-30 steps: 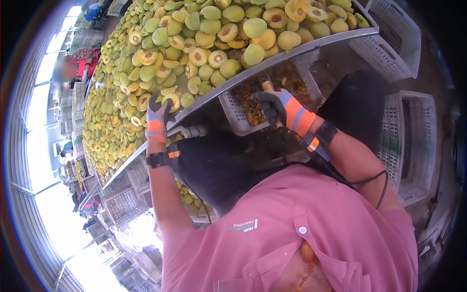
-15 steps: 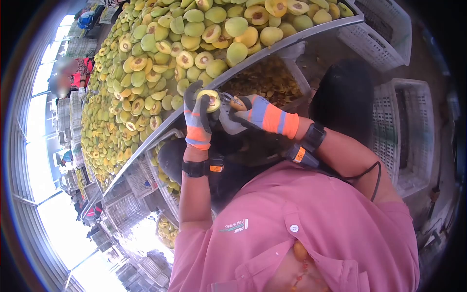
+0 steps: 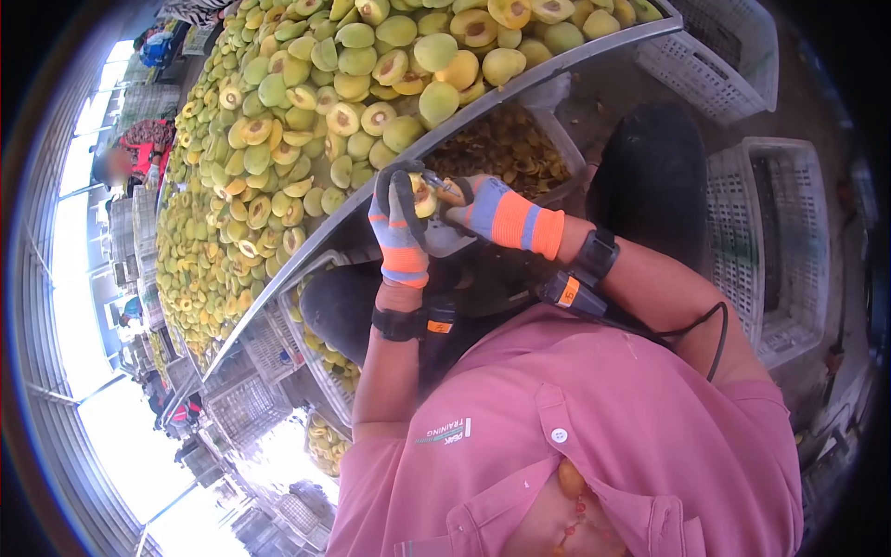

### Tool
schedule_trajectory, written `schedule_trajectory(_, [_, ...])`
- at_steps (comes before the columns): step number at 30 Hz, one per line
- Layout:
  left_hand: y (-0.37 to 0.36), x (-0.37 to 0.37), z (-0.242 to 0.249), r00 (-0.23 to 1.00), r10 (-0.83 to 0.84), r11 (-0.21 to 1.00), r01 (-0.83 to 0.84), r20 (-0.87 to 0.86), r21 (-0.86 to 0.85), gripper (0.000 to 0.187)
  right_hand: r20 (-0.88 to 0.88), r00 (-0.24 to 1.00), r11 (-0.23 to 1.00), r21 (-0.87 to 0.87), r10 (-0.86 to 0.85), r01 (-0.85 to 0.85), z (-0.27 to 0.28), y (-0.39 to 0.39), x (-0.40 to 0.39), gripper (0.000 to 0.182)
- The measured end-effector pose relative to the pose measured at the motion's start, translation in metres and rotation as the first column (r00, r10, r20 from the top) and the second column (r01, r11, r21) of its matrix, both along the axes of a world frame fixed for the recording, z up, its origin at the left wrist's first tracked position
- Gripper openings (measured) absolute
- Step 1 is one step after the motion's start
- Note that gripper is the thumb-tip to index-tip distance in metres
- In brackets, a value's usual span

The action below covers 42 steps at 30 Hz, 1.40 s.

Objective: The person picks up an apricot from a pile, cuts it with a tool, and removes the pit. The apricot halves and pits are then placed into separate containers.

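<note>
My left hand [image 3: 399,227], in a grey, orange and blue work glove, is closed around a halved peach-like fruit [image 3: 424,198], cut face toward my right hand. My right hand [image 3: 497,212], gloved alike, grips a small tool with a wooden handle [image 3: 452,193]. The tool's metal end [image 3: 432,177] is at the fruit's cut face; its exact shape is hard to make out. Just beyond my hands is a large heap of halved green-yellow fruit [image 3: 306,121], several with brown pit areas showing.
A metal table rim [image 3: 557,63] borders the heap. Below it stands a bin of brown scraps [image 3: 501,148]. White plastic crates stand at right [image 3: 798,251] and upper right [image 3: 705,70]. A crate of fruit [image 3: 325,357] is by my left knee. Another person [image 3: 148,148] is at far left.
My left hand has moved right with the fruit, closer to my right hand. The fruit has turned, and the tool's metal end now meets its cut face.
</note>
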<state>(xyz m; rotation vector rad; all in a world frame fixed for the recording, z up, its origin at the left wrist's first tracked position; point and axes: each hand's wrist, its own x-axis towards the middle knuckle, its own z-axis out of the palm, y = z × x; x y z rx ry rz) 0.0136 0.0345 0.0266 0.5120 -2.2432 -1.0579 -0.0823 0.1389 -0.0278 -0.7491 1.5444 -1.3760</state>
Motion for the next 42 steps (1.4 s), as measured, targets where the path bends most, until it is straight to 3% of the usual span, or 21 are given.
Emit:
schedule_trajectory(2, [0.004,-0.002,-0.003,0.999,0.032,0.999,-0.032,-0.012,0.006,0.021,0.030,0.999,0.999,0.031,0.012,-0.013,0.001,-0.001,-0.001,0.025])
schedule_trajectory(4, [0.009,-0.002,-0.005,0.997,0.069,0.971,-0.060,-0.030,0.233,0.016,0.044,0.999,0.999,0.030,0.032,-0.033,0.003,-0.001,-0.002,0.024])
schedule_trajectory(5, [0.015,-0.005,-0.007,0.993,0.105,0.963,-0.089,-0.053,0.253,0.025,0.052,0.998,0.999,0.029,0.042,-0.043,0.003,-0.001,-0.003,0.024])
schedule_trajectory(8, [0.013,-0.006,-0.023,0.989,0.135,0.976,-0.123,-0.053,0.179,0.025,0.029,0.999,1.000,0.017,0.022,-0.023,0.004,0.003,0.001,0.022])
schedule_trajectory(9, [0.015,-0.007,-0.018,0.985,0.170,0.947,-0.154,-0.034,0.283,0.024,0.022,0.999,1.000,0.006,0.024,-0.024,0.003,0.003,0.002,0.022])
schedule_trajectory(12, [0.020,-0.009,-0.017,0.978,0.193,0.946,-0.164,-0.077,0.281,0.024,-0.026,0.999,0.999,-0.003,0.043,-0.043,0.007,0.006,0.005,0.021])
schedule_trajectory(17, [0.016,-0.010,-0.033,0.956,0.292,0.852,-0.242,-0.037,0.465,0.025,-0.118,0.991,0.997,-0.029,0.067,-0.071,0.004,0.005,0.005,0.023])
schedule_trajectory(21, [0.016,-0.012,-0.031,0.952,0.305,0.776,-0.268,0.032,0.570,0.021,0.077,0.994,0.992,0.096,0.075,-0.082,0.005,0.005,0.002,0.029])
schedule_trajectory(24, [0.022,-0.013,-0.028,0.956,0.274,0.943,-0.289,0.109,0.162,0.017,0.180,0.982,0.981,0.170,0.063,-0.094,0.001,0.004,0.002,0.032])
schedule_trajectory(25, [0.019,-0.011,-0.030,0.970,0.235,0.965,-0.241,0.066,0.101,0.015,0.197,0.978,0.982,0.160,0.067,-0.099,0.002,0.007,0.001,0.032])
schedule_trajectory(27, [0.011,-0.007,-0.029,0.989,0.149,0.989,-0.149,-0.016,-0.024,0.013,0.220,0.972,0.983,0.141,0.088,-0.121,-0.001,0.010,0.001,0.033])
schedule_trajectory(30, [0.008,-0.001,-0.010,0.996,0.053,0.961,-0.033,0.067,-0.276,0.016,0.235,0.959,0.977,0.102,0.160,-0.188,-0.009,0.008,0.004,0.037])
schedule_trajectory(32, [0.005,-0.001,-0.008,0.999,0.025,0.963,-0.012,0.042,-0.270,0.015,0.243,0.944,0.965,0.079,0.224,-0.249,-0.006,0.008,0.001,0.040])
schedule_trajectory(34, [0.003,-0.004,-0.012,0.999,0.042,0.974,-0.036,0.025,-0.225,0.016,-0.108,0.973,0.950,-0.218,0.202,-0.222,-0.027,-0.001,0.002,0.036])
schedule_trajectory(36, [0.004,-0.007,-0.024,0.993,0.115,0.984,-0.111,0.023,-0.140,0.016,-0.271,0.947,0.928,-0.278,0.172,-0.248,-0.038,-0.002,0.003,0.031])
schedule_trajectory(37, [0.006,-0.009,-0.026,0.990,0.134,0.984,-0.126,0.052,-0.127,0.016,-0.268,0.943,0.948,-0.194,0.197,-0.253,-0.021,0.004,-0.001,0.029])
schedule_trajectory(39, [0.010,-0.009,-0.029,0.978,0.171,0.982,-0.159,0.119,-0.101,0.017,-0.079,0.962,0.966,0.026,0.260,-0.258,0.011,0.010,-0.011,0.027])
schedule_trajectory(41, [0.009,-0.007,-0.033,0.995,0.097,0.994,-0.095,0.033,-0.050,0.017,0.276,0.932,0.906,0.286,0.234,-0.312,0.028,0.013,-0.020,0.027])
schedule_trajectory(42, [0.009,-0.006,-0.031,0.998,0.063,0.998,-0.063,-0.013,-0.028,0.018,0.308,0.919,0.911,0.252,0.246,-0.328,0.030,0.014,-0.022,0.024])
